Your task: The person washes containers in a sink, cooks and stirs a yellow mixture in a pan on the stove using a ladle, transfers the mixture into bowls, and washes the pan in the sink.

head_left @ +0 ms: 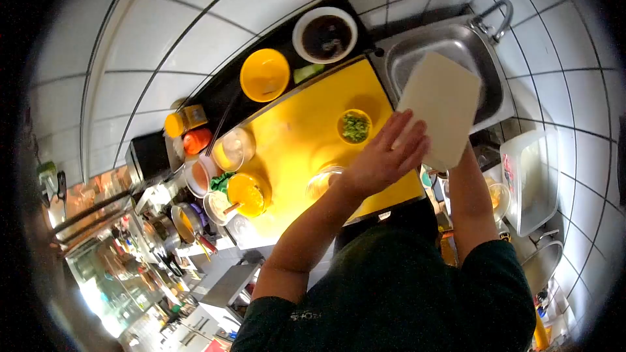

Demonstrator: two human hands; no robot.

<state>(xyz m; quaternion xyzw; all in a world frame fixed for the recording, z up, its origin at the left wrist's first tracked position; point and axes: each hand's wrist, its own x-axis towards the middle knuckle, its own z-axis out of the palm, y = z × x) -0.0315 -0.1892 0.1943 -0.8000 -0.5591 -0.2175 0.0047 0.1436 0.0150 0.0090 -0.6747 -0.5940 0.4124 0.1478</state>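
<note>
A cream-white rectangular board, which looks like a cutting board, is held up over the right front of the steel sink. My left hand lies on its lower left side, fingers stretched and slightly apart. My right forearm reaches up behind the board's lower edge; the board hides my right hand, which appears to bear it from beneath. Left of the board, a small yellow bowl of chopped greens stands on the yellow work board. A clear container sits beside my left wrist, partly covered by it.
Behind the work board stand a white bowl of dark liquid and a yellow bowl. Several tubs and a yellow container crowd the left side. A faucet rises at the sink's corner. A translucent bin is at the right.
</note>
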